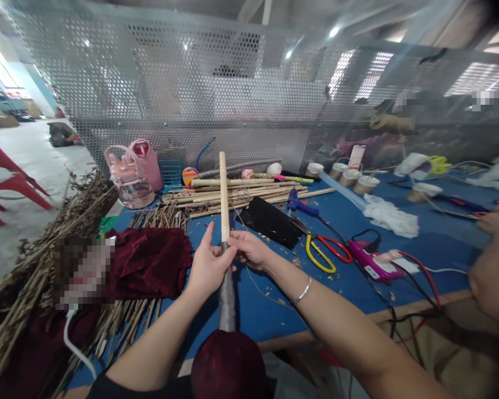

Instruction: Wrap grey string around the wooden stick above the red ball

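Stick [224,191] check: left hand wrapped on at the colour change

Closest in, the lower end is meeting a dark red, cloth-looking bulge [228,363]; can't tell if they're joined or just overlapping. Above that, the dark grey section [227,302] is looking a bit crinkled, so it's probably a thin covering that could twist under a hard squeeze. Overall the stick is looking light and stiff, not fragile, with the bare pale part maybe a touch slicker. Best hold is probably just below the join, close to the middle.

That's basically where the left hand [210,263] is gripping: thumb lying across the front, fingers seemingly wrapping behind, index finger pointing up off the wood. The right hand [253,250] is curling its fingers against the right edge at the join; can't tell if the tips are pinching anything. So the grey part is running back toward the person, and the pale part is sticking out past both hands, toward a stick pile [203,206] and the mesh screen [191,100] behind.
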Available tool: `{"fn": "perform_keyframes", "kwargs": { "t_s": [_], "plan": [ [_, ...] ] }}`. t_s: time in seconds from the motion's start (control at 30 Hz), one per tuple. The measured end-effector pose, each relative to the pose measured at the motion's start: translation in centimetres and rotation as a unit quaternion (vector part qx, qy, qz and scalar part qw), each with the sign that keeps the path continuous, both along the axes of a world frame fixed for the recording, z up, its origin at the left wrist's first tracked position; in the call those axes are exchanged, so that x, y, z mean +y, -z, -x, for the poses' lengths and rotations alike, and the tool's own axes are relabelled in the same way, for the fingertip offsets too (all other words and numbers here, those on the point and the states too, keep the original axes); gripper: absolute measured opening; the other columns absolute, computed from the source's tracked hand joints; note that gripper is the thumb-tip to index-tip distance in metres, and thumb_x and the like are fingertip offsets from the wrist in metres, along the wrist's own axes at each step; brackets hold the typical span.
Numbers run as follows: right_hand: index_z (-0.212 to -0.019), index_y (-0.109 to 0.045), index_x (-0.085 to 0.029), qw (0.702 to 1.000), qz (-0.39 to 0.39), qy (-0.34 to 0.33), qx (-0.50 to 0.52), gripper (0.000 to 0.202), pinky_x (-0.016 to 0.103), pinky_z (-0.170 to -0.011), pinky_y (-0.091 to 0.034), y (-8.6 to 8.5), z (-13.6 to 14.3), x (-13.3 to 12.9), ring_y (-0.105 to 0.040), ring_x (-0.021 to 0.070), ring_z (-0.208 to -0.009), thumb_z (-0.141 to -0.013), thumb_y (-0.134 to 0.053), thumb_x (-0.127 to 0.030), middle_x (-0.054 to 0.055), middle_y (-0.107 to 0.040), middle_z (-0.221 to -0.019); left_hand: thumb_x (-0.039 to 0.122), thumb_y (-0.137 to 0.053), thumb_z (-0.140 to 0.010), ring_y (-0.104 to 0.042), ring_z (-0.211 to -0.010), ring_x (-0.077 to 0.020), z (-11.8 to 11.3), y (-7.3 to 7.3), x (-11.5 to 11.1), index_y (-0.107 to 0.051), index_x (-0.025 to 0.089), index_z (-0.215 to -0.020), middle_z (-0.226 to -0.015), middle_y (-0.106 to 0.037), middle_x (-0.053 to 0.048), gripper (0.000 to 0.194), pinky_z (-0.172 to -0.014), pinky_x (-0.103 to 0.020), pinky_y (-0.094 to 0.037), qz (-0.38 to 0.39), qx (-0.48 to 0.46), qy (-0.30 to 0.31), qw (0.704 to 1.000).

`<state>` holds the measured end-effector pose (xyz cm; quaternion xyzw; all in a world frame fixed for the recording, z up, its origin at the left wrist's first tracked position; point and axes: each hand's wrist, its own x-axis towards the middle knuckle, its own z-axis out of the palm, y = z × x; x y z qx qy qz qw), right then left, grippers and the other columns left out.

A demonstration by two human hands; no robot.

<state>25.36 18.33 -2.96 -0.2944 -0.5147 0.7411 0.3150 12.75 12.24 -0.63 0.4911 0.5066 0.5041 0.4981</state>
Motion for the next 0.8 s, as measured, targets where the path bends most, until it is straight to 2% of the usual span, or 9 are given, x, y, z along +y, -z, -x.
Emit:
{"fn": "perform_keyframes", "kwargs": {
  "t_s": [0.13,0.23,0.33,0.43,0.5,0.57,0.67,0.73,0.8],
  "plan": [
    [-0.081,-0.053,-0.013,1.000,0.004,-0.014,0.023,0.035,0.013,-0.031,-0.016,0.1,-0.2,0.0,-0.032,0.0021,-0.033,-0.071,-0.063,-0.045,-0.006,-0.044,-0.046,0.042,-0.055,-0.076,-0.053,-0.038,-0.0120,-0.1,-0.2,0.0,0.002,0.016,-0.140,-0.051,-0.058,0.004,0.090,-0.038,-0.019,-0.036,0.021,-0.043,0.080,0.996],
    [-0.076,-0.052,-0.013,1.000,-0.003,-0.008,0.012,0.033,0.014,-0.031,-0.014,0.0,-0.4,0.1,-0.028,0.0021,-0.032,-0.069,-0.064,-0.043,-0.008,-0.039,-0.043,0.045,-0.054,-0.076,-0.047,-0.038,-0.0091,0.3,0.4,0.3,-0.024,0.018,-0.134,-0.051,-0.053,0.006,0.071,-0.038,-0.018,-0.032,-0.001,-0.002,0.048,0.999],
    [-0.073,-0.049,-0.015,1.000,0.003,0.001,0.000,0.032,0.014,-0.030,-0.012,-0.2,-0.4,0.1,-0.019,0.0017,-0.032,-0.068,-0.065,-0.042,-0.011,-0.029,-0.041,0.048,-0.052,-0.076,-0.037,-0.039,-0.0059,1.1,1.1,1.0,-0.053,0.016,-0.097,-0.047,-0.042,0.008,0.039,-0.039,-0.017,-0.025,-0.036,0.074,-0.026,0.996],
    [-0.072,-0.049,-0.015,1.000,-0.006,0.011,-0.019,0.031,0.015,-0.030,-0.012,-0.2,-0.2,0.1,-0.018,0.0023,-0.032,-0.069,-0.064,-0.042,-0.011,-0.028,-0.041,0.049,-0.053,-0.074,-0.036,-0.043,-0.0059,1.7,1.3,1.4,-0.052,0.015,-0.073,-0.048,-0.041,0.007,0.034,-0.040,-0.017,-0.026,-0.041,0.128,-0.033,0.990],
    [-0.071,-0.049,-0.014,0.999,-0.018,0.020,-0.037,0.031,0.016,-0.029,-0.013,-0.1,-0.2,0.1,-0.020,0.0024,-0.032,-0.069,-0.064,-0.042,-0.010,-0.031,-0.041,0.047,-0.059,-0.070,-0.036,-0.042,-0.0059,1.8,1.1,1.3,-0.054,0.016,-0.083,-0.047,-0.040,0.009,0.034,-0.040,-0.017,-0.026,-0.034,0.140,-0.008,0.989],
    [-0.069,-0.049,-0.014,0.998,-0.023,0.025,-0.044,0.032,0.016,-0.029,-0.013,-0.1,-0.2,0.1,-0.021,0.0021,-0.032,-0.068,-0.065,-0.042,-0.010,-0.033,-0.041,0.043,-0.064,-0.066,-0.036,-0.039,-0.0062,1.6,0.9,1.1,-0.050,0.016,-0.107,-0.044,-0.039,0.011,0.050,-0.039,-0.016,-0.026,-0.029,0.129,0.008,0.991],
    [-0.071,-0.050,-0.014,1.000,-0.016,0.009,-0.026,0.035,0.016,-0.030,-0.012,-0.2,-0.3,0.1,-0.021,0.0020,-0.032,-0.068,-0.065,-0.045,-0.009,-0.034,-0.041,0.040,-0.062,-0.070,-0.047,-0.039,-0.0095,1.1,0.3,0.8,-0.024,0.018,-0.135,-0.047,-0.049,0.009,0.078,-0.040,-0.017,-0.033,-0.013,0.062,0.037,0.997],
    [-0.075,-0.050,-0.013,1.000,-0.001,-0.015,-0.006,0.037,0.015,-0.031,-0.011,-0.2,-0.5,0.1,-0.023,0.0024,-0.032,-0.068,-0.064,-0.048,-0.010,-0.034,-0.041,0.039,-0.057,-0.074,-0.054,-0.042,-0.0129,0.8,0.0,0.6,-0.007,0.018,-0.140,-0.054,-0.058,0.004,0.085,-0.042,-0.021,-0.039,0.016,-0.008,0.071,0.997],
    [-0.073,-0.049,-0.013,0.999,0.003,-0.036,0.007,0.039,0.016,-0.032,-0.011,-0.2,-0.6,0.2,-0.023,0.0024,-0.032,-0.069,-0.062,-0.050,-0.010,-0.033,-0.040,0.038,-0.054,-0.077,-0.058,-0.046,-0.0150,0.6,-0.2,0.5,-0.003,0.017,-0.140,-0.061,-0.062,0.000,0.084,-0.043,-0.024,-0.043,0.050,-0.070,0.097,0.992]
  ]
}}
